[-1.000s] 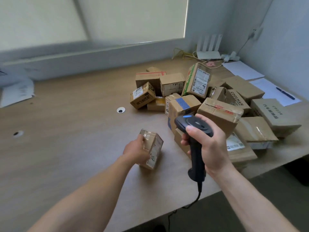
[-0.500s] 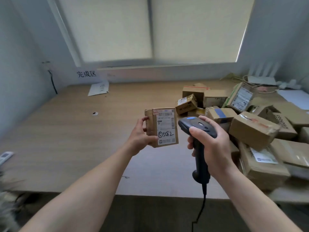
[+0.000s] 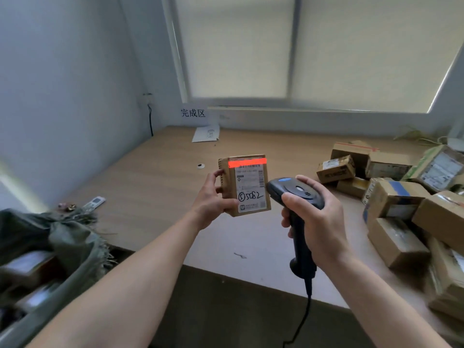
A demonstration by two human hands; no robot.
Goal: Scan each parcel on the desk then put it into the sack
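Over the bench [image 3: 150,197] near its front edge, the left hand [image 3: 211,197] pinches the parcel [image 3: 247,189] and the right hand [image 3: 316,222] grips the scanner [image 3: 293,194], whose red line [image 3: 247,162] sits high and may miss the barcode [image 3: 248,167].

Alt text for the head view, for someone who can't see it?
Left hand holds a small labelled parcel upright over the desk while the right hand aims a scanner, its red beam across the parcel's top. More parcels pile at right; the green sack sits lower left.
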